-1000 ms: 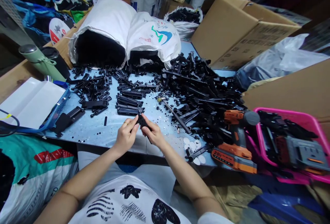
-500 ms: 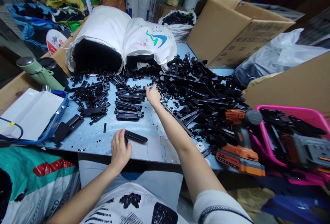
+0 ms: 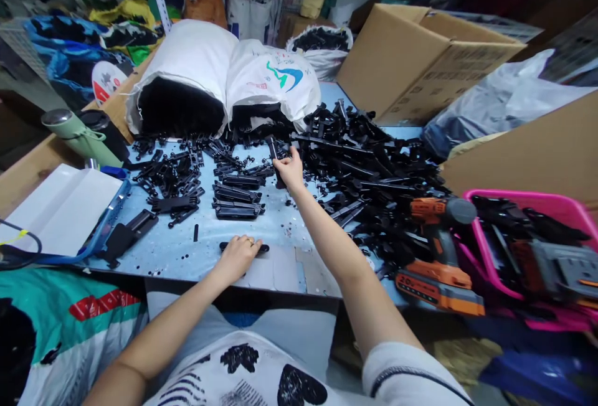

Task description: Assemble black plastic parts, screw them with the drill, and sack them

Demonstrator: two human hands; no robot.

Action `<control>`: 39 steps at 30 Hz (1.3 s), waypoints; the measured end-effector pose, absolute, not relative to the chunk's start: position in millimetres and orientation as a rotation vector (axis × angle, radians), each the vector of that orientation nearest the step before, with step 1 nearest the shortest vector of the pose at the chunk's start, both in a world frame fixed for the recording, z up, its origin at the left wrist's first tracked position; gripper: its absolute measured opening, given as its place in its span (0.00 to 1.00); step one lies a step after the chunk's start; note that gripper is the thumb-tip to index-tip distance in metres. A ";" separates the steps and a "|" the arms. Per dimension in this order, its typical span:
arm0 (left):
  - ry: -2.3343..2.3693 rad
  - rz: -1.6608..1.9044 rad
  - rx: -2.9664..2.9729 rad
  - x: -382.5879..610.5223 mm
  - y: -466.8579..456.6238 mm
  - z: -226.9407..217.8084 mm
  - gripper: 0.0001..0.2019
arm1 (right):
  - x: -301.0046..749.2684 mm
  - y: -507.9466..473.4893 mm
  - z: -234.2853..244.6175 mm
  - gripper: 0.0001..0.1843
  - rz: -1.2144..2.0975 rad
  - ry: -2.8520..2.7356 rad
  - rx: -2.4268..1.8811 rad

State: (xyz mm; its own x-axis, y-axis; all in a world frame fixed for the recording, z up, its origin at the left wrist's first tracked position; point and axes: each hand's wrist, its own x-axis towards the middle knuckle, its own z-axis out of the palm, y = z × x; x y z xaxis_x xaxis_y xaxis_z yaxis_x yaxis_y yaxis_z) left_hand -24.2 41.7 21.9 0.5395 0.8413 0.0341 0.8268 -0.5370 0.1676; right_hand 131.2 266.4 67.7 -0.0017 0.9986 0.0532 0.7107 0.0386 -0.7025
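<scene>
My left hand (image 3: 239,258) is closed over a long black plastic piece (image 3: 264,248) near the table's front edge; the fingers hide its middle. Farther back, my right hand (image 3: 290,170) pinches another slim black plastic piece (image 3: 273,146), tilted upright between thumb and fingers. Just left of that hand, several black bar-shaped assemblies (image 3: 239,210) lie stacked in a row. A big heap of long black plastic parts (image 3: 369,166) spreads to its right. Smaller black parts (image 3: 170,172) are piled on the left of the blue table (image 3: 177,250).
An orange cordless drill (image 3: 439,256) stands at the right edge beside a pink basket (image 3: 560,197). White sacks (image 3: 187,51) and a cardboard box (image 3: 397,57) line the back. At left are a green bottle (image 3: 79,138) and a blue tray (image 3: 109,219) holding white paper.
My right hand has shifted slightly right and now shows a slim black piece in its grip. My left hand has moved right, from the piece's left end to over its middle.
</scene>
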 end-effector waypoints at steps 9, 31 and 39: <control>1.292 0.161 2.388 -30.0 56.9 30.5 0.16 | 217.8 70.2 63.6 0.14 0.776 -2.928 -0.824; 1.305 0.597 2.495 -26.2 44.8 13.3 0.23 | 193.9 48.3 81.8 0.22 0.129 -3.078 -1.328; 1.344 0.737 2.423 -24.2 43.9 15.7 0.18 | 188.4 56.9 98.7 0.20 0.099 -3.090 -1.308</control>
